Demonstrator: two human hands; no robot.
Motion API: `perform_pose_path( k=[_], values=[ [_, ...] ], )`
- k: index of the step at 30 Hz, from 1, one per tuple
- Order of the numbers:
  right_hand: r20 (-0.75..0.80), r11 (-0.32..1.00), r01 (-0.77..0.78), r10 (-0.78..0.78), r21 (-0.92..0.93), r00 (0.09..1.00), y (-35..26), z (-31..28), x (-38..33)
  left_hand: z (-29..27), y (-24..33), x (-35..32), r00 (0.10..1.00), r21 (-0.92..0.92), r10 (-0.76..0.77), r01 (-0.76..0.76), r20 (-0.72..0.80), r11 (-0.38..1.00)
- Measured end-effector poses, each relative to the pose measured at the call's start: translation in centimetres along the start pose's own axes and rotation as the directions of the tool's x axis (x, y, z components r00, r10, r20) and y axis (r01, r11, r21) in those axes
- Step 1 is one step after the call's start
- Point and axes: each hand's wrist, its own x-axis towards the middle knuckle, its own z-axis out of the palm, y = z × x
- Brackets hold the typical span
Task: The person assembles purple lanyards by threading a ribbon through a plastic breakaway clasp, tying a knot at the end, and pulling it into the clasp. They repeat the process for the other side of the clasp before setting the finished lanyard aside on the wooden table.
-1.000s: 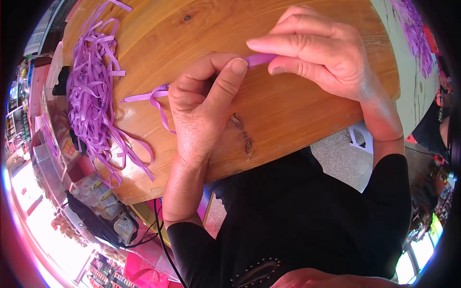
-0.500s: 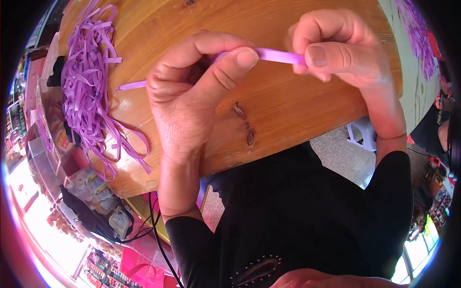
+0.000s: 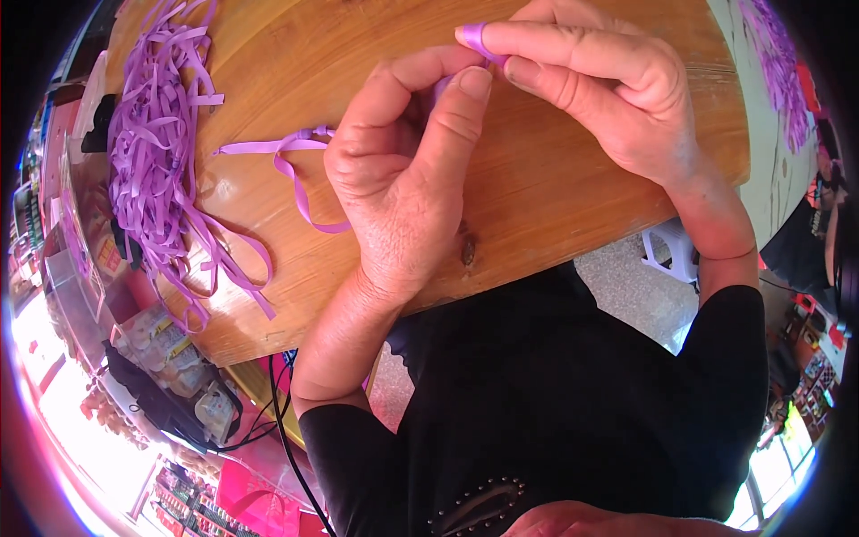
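My left hand (image 3: 407, 152) pinches a narrow purple ribbon (image 3: 304, 199) between thumb and forefinger, above the wooden table. Part of this ribbon trails out past the left side of that hand, with a loop and a small knot near the knuckles. Close by on the right, my right hand (image 3: 599, 85) has the ribbon wrapped around its forefinger tip and pinched against the thumb. The two hands' fingertips almost touch, and the stretch of ribbon between them is partly hidden by the fingers.
A tangled heap of purple ribbons (image 3: 157, 152) lies along the left edge of the wooden table (image 3: 555, 197). More purple strands (image 3: 778, 72) hang at the far right over a pale surface. Below the table stands a white plastic stool (image 3: 673, 252). Dark cables (image 3: 284, 438) run at lower left.
My hands have come closer together, the left moving right. The ribbon, earlier stretched straight between them, now bends around my right forefinger. More of its trailing part shows at the left.
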Motion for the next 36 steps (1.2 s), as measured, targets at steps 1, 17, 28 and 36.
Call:
perform_pose_path(
  k=[1,17,28,36],
  values=[
    [-0.023,0.999,0.033,-0.034,-0.014,0.999,0.0,0.1,0.0,0.0,-0.1,0.0,1.000,0.009,-0.002,0.002,-0.012,1.000],
    [0.157,0.849,-0.420,0.390,0.320,0.907,-1.3,-0.3,0.1,0.1,0.7,0.1,0.989,-0.046,-0.141,0.143,0.031,0.989],
    [0.192,0.765,0.402,-0.354,-0.503,0.915,-0.3,-0.3,0.2,-0.6,0.9,0.5,0.965,0.210,-0.261,0.254,0.005,0.944],
    [0.115,0.795,0.393,-0.385,-0.462,0.916,0.3,-2.2,1.3,-0.5,1.1,1.1,0.921,0.117,-0.386,0.379,0.050,0.918]
  ],
)
